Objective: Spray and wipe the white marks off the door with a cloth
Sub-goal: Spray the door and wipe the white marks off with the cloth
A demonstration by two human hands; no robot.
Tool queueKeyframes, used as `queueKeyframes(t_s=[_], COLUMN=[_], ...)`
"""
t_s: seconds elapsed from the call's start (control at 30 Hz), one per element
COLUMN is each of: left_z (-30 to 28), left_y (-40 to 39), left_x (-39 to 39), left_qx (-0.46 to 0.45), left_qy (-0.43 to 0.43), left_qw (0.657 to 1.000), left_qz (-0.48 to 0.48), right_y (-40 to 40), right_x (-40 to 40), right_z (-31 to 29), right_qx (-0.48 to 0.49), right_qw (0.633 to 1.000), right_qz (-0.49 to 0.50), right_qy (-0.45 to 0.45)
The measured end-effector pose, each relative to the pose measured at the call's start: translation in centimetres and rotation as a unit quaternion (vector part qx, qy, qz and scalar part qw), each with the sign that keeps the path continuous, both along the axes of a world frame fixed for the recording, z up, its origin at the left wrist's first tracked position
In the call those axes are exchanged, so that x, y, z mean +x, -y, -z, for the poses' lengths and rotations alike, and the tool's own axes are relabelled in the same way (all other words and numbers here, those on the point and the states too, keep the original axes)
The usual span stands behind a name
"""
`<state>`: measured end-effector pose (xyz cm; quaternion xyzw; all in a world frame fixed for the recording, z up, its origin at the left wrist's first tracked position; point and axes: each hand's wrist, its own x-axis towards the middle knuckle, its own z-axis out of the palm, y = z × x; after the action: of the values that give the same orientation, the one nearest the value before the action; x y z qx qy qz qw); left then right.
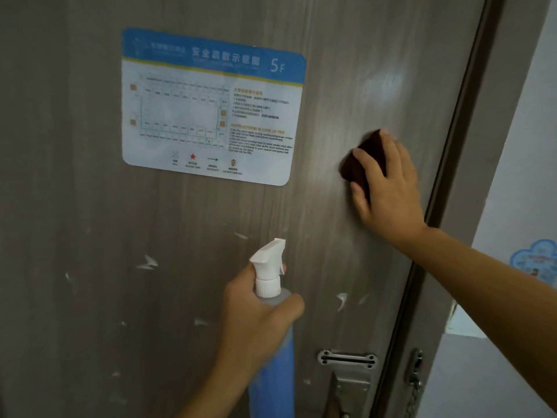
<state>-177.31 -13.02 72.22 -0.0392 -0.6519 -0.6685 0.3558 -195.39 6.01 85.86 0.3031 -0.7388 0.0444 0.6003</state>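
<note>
Below the notice: door: the brown wood-grain door (90, 206) fills the view, and the blue-and-white evacuation notice (211, 107) stuck on it is our landmark.
White marks: the white marks (147, 263) scatter well below the notice, some down to its left, one pair (342, 298) down to its right, one small streak (241, 235) just under its bottom edge.
Wiped patch: right of the notice the door looks hazy and sheeny; whether that is wet spray or glare I cannot tell.
Right hand: the right hand (388, 188) is right of the notice's lower corner, fingers spread flat, pressing the cloth against the door.
Cloth: the dark brown cloth (366, 158), folded small, sits under those fingers, touching the door.
Left hand: the left hand (256, 321) is below the notice, fingers curled round the neck of the spray bottle, a fingertip showing by the trigger.
Spray bottle: the spray bottle (271, 357) stands roughly upright, white nozzle pointing up and right toward the door.
Key relation: nearly every remaining mark lies below the cloth hand and level with the bottle hand; the bottle looks nearer them, so I judge the cloth must travel down and left.
</note>
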Motion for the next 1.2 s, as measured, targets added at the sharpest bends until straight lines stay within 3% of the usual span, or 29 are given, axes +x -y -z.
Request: queueKeyframes(t_s=[0.33,0.53,0.87,1.1,1.2], left_z=[-2.8,-2.9,-3.0,-2.4,-2.6], left_y=[-1.2,-2.9,-5.5,-3.9,-3.2], left_x=[0.6,0.0,-1.6,-0.6,-0.2], left_qx=[-0.073,-0.069,-0.039,-0.024,-0.029], left_qy=[0.003,-0.005,-0.048,-0.049,-0.058], left_qw=[0.996,0.990,0.984,0.983,0.982], left_qz=[-0.046,-0.126,-0.170,-0.177,-0.177], right_y=[0.1,0.2,3.8,6.7,7.3], right_x=[-0.1,-0.9,-1.3,-0.9,-1.0], right_z=[0.2,0.4,-1.5,2.0,5.5], right_qx=[-0.011,-0.030,-0.051,0.056,0.145], right_qw=[1.000,0.998,0.992,0.990,0.978], right_qz=[-0.018,-0.049,-0.107,-0.112,-0.115], right_qy=[-0.014,-0.019,-0.037,-0.068,-0.091])
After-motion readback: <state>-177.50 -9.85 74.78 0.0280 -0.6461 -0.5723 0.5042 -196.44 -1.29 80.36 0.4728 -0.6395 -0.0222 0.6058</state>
